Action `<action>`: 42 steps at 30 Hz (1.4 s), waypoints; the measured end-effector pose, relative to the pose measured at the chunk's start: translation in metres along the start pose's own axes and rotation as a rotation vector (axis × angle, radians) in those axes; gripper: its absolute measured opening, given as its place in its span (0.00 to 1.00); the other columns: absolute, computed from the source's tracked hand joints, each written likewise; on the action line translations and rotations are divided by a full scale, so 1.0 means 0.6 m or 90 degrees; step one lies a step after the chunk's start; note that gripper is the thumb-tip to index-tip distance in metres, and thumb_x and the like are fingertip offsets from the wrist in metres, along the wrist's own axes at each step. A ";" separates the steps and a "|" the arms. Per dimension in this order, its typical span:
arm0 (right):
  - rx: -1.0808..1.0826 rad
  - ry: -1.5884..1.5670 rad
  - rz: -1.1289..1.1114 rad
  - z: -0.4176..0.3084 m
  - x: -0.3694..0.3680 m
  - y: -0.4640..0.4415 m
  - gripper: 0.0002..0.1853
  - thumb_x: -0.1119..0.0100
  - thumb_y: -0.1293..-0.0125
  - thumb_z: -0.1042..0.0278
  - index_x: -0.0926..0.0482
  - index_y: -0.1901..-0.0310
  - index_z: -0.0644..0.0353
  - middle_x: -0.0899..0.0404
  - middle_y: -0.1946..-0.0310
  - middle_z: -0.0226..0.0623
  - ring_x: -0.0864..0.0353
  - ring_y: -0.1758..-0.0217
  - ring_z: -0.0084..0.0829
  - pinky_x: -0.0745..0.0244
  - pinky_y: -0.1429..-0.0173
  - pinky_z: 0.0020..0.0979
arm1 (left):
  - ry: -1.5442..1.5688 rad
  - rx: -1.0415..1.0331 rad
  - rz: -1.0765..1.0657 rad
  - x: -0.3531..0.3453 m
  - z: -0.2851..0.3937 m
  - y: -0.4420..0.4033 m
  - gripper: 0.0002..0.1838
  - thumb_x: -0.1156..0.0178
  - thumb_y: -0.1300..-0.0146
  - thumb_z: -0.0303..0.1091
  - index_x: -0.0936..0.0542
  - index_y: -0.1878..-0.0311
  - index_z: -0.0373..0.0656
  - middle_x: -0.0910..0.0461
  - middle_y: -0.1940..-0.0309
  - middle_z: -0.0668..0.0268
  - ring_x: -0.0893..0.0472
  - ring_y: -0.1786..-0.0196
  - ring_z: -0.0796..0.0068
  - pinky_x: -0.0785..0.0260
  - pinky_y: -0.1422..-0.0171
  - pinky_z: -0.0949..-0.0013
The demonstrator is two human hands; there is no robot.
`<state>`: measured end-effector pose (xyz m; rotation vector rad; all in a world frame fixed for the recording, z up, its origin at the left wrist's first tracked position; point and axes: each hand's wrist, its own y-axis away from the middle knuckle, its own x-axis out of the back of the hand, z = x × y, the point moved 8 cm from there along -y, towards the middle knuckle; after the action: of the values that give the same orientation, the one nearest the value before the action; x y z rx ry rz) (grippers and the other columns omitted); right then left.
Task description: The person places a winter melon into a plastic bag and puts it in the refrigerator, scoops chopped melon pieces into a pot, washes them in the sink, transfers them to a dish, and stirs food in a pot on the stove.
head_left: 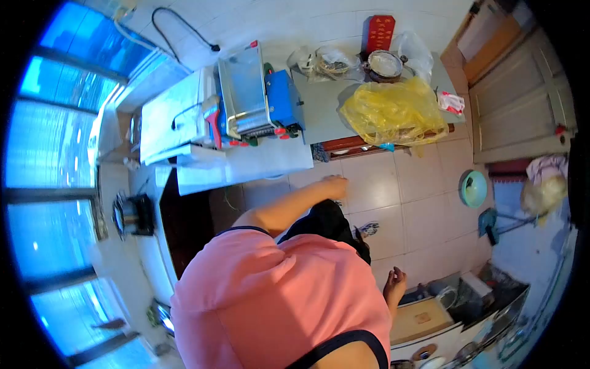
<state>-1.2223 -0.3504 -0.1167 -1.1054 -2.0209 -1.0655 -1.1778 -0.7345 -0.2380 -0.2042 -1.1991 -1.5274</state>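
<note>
My left hand hangs over the tiled floor, in front of the counter's lower edge. Its fingers are loosely bent, seen small, with nothing visible in them. On the right side of my body is my right hand, fingers loosely curled and apart, holding nothing I can see. It is nearest to a low cabinet top with a tan board. On the counter in front stands a blue machine with a clear tray. A red-handled brush leans at its left side.
A yellow plastic bag lies on the grey counter, near a lidded pot and a red box. A green basin and a dustpan are at the right. Windows line the left; a door stands right.
</note>
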 end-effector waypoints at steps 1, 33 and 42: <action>0.020 0.010 -0.009 0.015 0.014 -0.027 0.12 0.45 0.39 0.66 0.23 0.56 0.63 0.26 0.62 0.45 0.23 0.65 0.42 0.28 0.62 0.35 | -0.011 0.051 0.031 0.002 -0.021 0.010 0.25 0.45 0.45 0.47 0.28 0.50 0.39 0.26 0.51 0.52 0.27 0.48 0.52 0.34 0.44 0.56; 0.097 0.353 -0.664 -0.177 -0.199 -0.309 0.14 0.44 0.43 0.59 0.20 0.62 0.60 0.20 0.68 0.49 0.20 0.65 0.46 0.27 0.61 0.40 | 0.547 0.346 -0.042 -0.162 -0.196 0.200 0.20 0.50 0.40 0.49 0.20 0.57 0.44 0.21 0.58 0.57 0.23 0.54 0.57 0.32 0.49 0.58; 0.107 0.471 -0.551 -0.304 -0.193 -0.377 0.11 0.44 0.44 0.61 0.19 0.67 0.60 0.20 0.70 0.47 0.20 0.65 0.44 0.27 0.62 0.38 | 0.557 0.477 0.076 -0.082 -0.277 0.208 0.15 0.42 0.48 0.47 0.18 0.65 0.47 0.20 0.64 0.58 0.20 0.61 0.59 0.29 0.55 0.58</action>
<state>-1.3422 -0.6276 -0.1981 0.3212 -1.8743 -1.3845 -0.9825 -0.8108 -0.2789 0.7989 -0.9174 -0.8021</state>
